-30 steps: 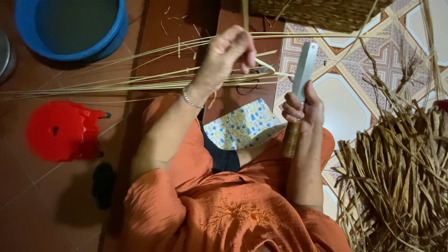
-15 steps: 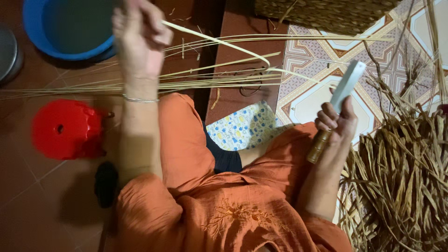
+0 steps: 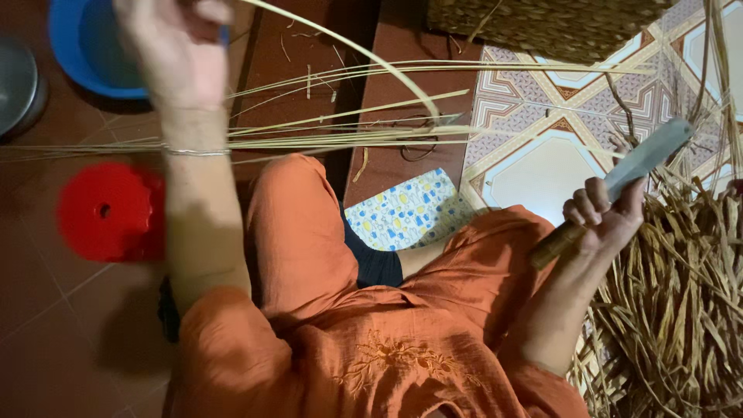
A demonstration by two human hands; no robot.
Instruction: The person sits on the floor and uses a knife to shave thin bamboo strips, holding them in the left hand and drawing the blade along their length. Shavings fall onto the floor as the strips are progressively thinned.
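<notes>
My left hand (image 3: 174, 46) is raised at the top left, closed on one end of a long pale reed strip (image 3: 371, 54) that arcs down toward a bundle of thin strips (image 3: 348, 135) lying across the floor. My right hand (image 3: 604, 217) is out to the right, gripping a knife (image 3: 619, 182) by its wooden handle, with the broad grey blade pointing up and to the right. I sit on the floor in orange clothes, a patterned cloth (image 3: 406, 209) between my knees.
A red plastic stool (image 3: 108, 209) stands at left, a blue basin (image 3: 85, 46) at top left, a metal bowl (image 3: 15, 85) at the left edge. A woven basket (image 3: 542, 27) is at the top. A heap of dry strips (image 3: 673, 310) fills the right side.
My left hand has pulled the strip up and far to the left, away from the knife. My right hand with the knife has swung out to the right, blade tilting over.
</notes>
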